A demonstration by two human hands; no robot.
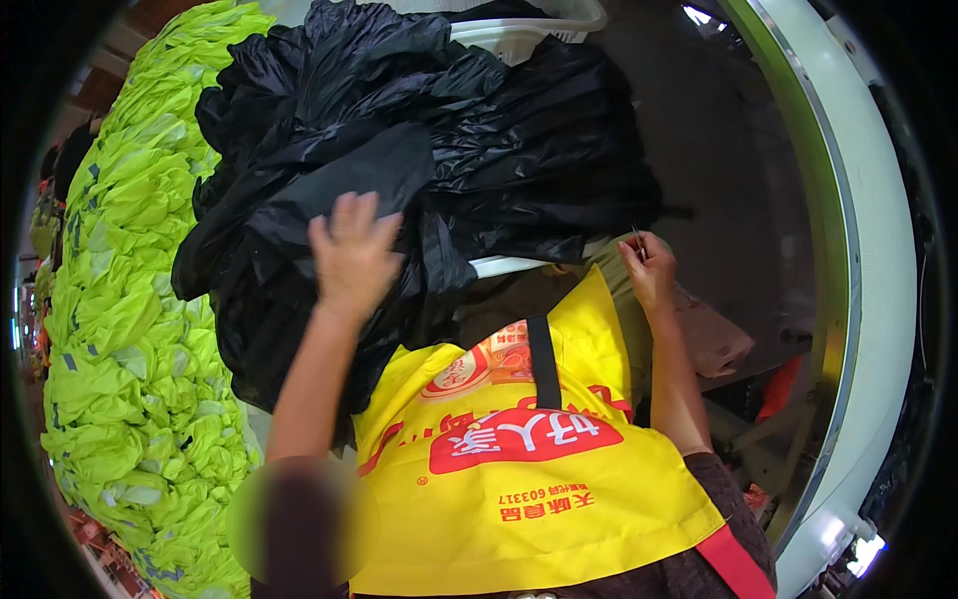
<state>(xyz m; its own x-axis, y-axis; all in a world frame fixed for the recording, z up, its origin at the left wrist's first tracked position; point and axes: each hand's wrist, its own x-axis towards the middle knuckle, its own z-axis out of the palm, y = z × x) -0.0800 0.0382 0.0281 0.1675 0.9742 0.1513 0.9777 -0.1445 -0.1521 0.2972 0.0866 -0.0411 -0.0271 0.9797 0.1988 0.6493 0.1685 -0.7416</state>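
Hands: left hand [357,260] spread wide on or just over black cloth [539,130]; right hand [653,268] pinching a small pointed tool [638,244].
Cloth: thin, glossy, heavily creased, heaped under and beyond the left hand.
Basket [574,27]: white, past the cloth.
Lime pile [140,299]: left of both hands.

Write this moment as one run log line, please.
Left hand: spread over black fabric | right hand: pinching small metal tool | left side: yellow-green fabric heap | far side: white plastic container
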